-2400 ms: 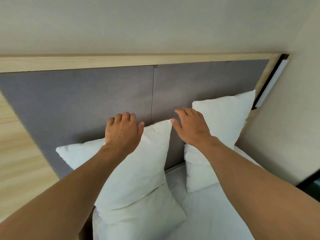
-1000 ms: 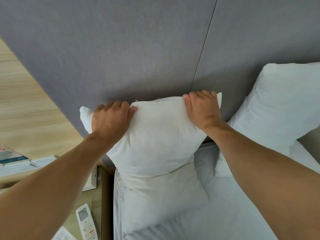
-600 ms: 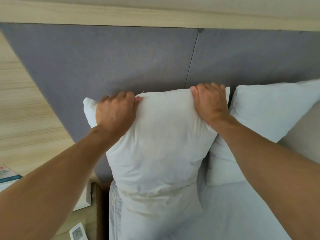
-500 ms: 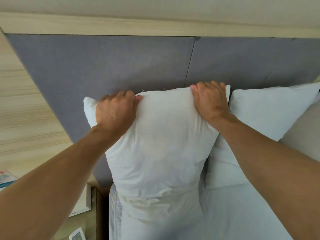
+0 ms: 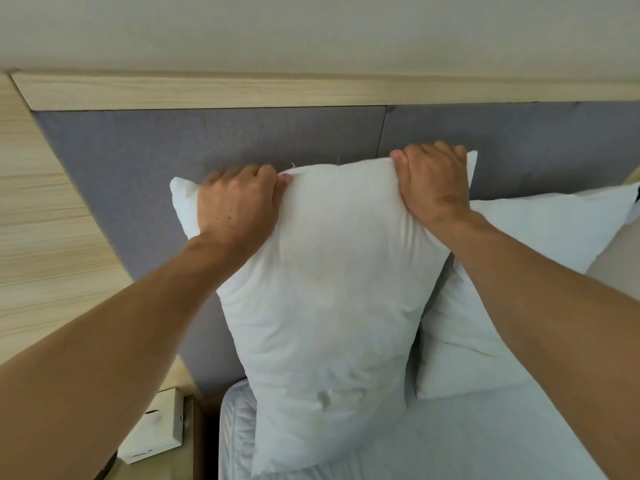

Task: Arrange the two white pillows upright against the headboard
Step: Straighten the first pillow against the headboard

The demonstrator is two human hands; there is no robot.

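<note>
Change: our left hand [image 5: 239, 206] and right hand [image 5: 434, 187] still clench the near pillow [image 5: 332, 289], now raised higher up the headboard [image 5: 173, 147].
Hidden: our fingertips, behind its top edge; second pillow [image 5: 540, 237], partly covered.

The near pillow [image 5: 329, 289] is covering the inner edge of the second pillow [image 5: 540, 244], whose far corner is running off the right edge. Fingertips of the left hand [image 5: 239, 206] and right hand [image 5: 433, 185] are curling out of sight behind the top seam. A white box [image 5: 156, 431], possibly a tissue holder, is sitting half hidden under the left forearm.
</note>
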